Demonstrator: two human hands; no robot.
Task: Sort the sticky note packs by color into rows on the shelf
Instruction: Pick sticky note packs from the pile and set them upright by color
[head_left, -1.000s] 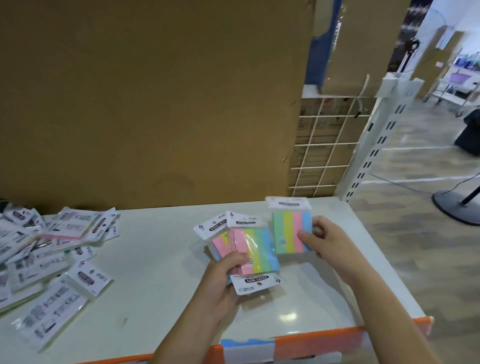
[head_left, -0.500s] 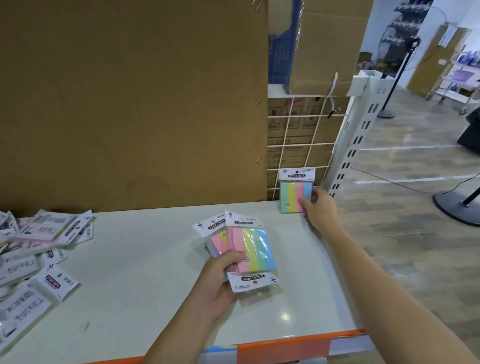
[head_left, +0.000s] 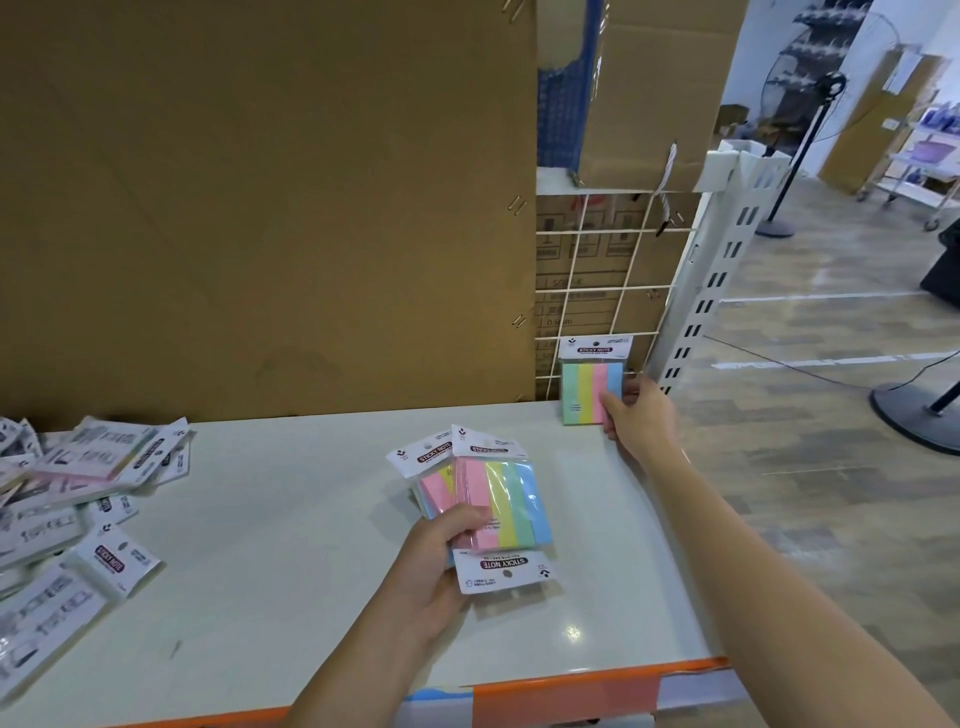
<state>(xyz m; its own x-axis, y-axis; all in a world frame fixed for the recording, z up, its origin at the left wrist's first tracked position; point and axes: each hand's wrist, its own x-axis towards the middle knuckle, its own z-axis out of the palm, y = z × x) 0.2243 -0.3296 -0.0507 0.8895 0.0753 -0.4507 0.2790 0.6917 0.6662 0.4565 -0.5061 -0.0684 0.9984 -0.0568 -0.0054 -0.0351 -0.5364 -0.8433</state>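
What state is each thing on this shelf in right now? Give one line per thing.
Right hand: gripping the upright pack.
Upright pack: standing at the shelf's back right corner, against the wire grid.
Left hand: holding a fanned stack of packs.
Loose pile: lying unsorted at the left.

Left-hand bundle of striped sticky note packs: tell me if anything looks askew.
Yes. In the left hand, the front pastel-striped pack has its white header card at the bottom with the print upside down, while the two packs fanned behind it have their headers up. The upright pack at the right hand has its header on top.
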